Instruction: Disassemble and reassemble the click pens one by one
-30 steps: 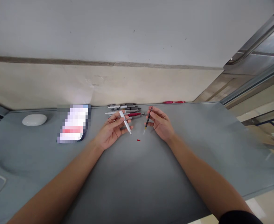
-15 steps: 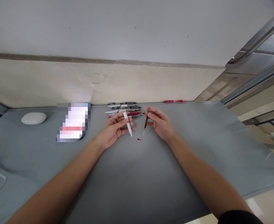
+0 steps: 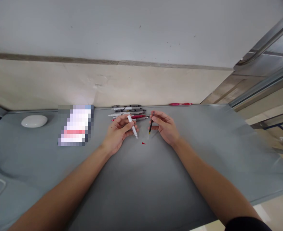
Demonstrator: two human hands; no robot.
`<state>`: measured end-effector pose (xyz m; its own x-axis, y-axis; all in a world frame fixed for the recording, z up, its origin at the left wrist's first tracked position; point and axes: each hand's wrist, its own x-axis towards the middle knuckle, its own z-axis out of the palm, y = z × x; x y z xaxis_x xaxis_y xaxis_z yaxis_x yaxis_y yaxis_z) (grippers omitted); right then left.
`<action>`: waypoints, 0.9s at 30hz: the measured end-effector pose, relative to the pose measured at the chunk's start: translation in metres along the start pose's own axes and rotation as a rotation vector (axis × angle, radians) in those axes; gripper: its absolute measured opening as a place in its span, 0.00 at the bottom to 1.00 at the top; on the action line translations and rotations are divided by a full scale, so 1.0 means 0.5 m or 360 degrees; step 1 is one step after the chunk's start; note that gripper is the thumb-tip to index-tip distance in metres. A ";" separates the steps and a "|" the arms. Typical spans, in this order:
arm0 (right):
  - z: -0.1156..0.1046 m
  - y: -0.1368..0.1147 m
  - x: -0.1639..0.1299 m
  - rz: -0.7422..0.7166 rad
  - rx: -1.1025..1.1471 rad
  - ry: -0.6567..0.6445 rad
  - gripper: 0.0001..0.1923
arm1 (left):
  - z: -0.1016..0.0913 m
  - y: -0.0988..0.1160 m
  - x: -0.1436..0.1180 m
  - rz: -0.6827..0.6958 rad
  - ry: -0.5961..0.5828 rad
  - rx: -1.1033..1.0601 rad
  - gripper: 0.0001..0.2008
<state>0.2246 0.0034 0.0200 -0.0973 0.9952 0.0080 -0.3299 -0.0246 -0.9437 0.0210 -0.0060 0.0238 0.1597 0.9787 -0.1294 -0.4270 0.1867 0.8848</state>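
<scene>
My left hand grips a white pen barrel, its tip slanting down to the right. My right hand pinches a thin black ink refill, nearly upright, tip pointing down at the table. The two pieces are a short gap apart. A tiny red piece lies on the grey table just below that gap. Behind my hands lies a row of several pens, grey, white and one red.
A blurred-out flat card or packet lies left of my hands. A white oval object sits at the far left. A red pen rests at the table's back edge by the wall. A metal rail runs at the right.
My left hand has turned the white barrel a little more upright and shifted it slightly right. My right hand has drawn the refill a bit closer and more upright.
</scene>
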 end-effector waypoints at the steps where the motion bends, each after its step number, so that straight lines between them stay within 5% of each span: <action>1: 0.000 0.000 0.000 -0.0003 0.0004 -0.0006 0.11 | 0.000 -0.001 0.000 0.0004 0.0001 0.0003 0.18; 27: -0.004 0.004 0.001 -0.0147 0.0020 0.0113 0.10 | 0.001 -0.005 -0.004 0.0206 -0.0036 0.0018 0.19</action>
<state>0.2259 0.0038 0.0175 0.0006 0.9975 0.0711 -0.3463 0.0669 -0.9357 0.0222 -0.0086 0.0221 0.1241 0.9923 -0.0036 -0.4353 0.0577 0.8984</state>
